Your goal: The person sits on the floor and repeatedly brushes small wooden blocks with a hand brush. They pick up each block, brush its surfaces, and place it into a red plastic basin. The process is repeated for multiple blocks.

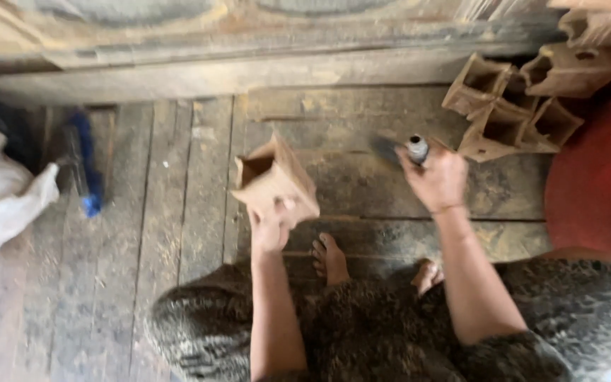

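Observation:
My left hand (270, 225) grips a small square wooden box (274, 178), open at one end, and holds it tilted above the plank floor. My right hand (436, 178) is closed around a brush (406, 149) with a metal collar; its dark bristles point left, toward the box but apart from it. My bare feet (330, 256) rest on the planks between my arms, and my patterned dark clothing fills the bottom of the view.
A pile of several similar hollow wooden boxes (510, 106) lies at the upper right. A red surface (595, 184) stands at the right edge. White sacking (1, 191) and a blue-handled tool (88, 166) lie at the left. A worn wooden beam (213, 71) runs along the back.

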